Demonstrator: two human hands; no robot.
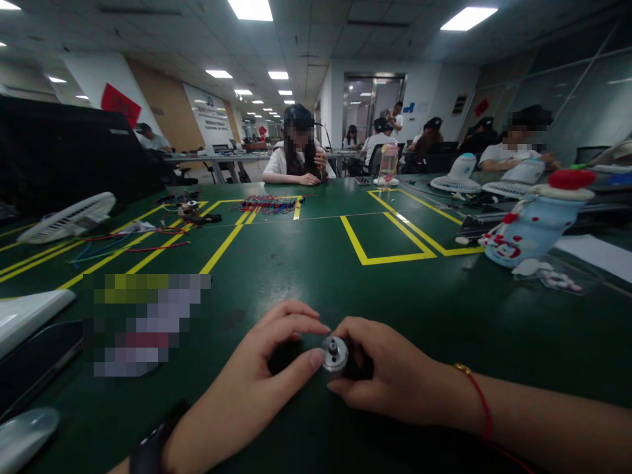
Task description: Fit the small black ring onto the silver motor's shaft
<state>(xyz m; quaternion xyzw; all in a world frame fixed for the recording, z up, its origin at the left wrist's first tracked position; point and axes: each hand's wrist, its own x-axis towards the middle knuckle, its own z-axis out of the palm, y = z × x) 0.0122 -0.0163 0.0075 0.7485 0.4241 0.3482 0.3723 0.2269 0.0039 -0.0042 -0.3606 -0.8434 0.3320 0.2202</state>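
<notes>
My right hand (390, 368) is closed around a small silver cylinder that looks like a little metal motor (336, 355), with a short shaft and dark holes on the end facing up. Its lower part is hidden. My left hand (269, 359) comes in from the other side with thumb and fingers apart. The left thumb tip meets or nearly meets the rim, and the index fingertip is close to its far edge. Both hands are low over the green table (276, 276), near its front.
Bundled wires (273, 204) and loose wires lie farther back. To the left are a white fan (69, 217), a blurred-out patch (148, 322) and a mouse (27, 438). A blue bottle (536, 224) stands right. A person (296, 148) sits opposite; yellow tape (395, 260) marks the table.
</notes>
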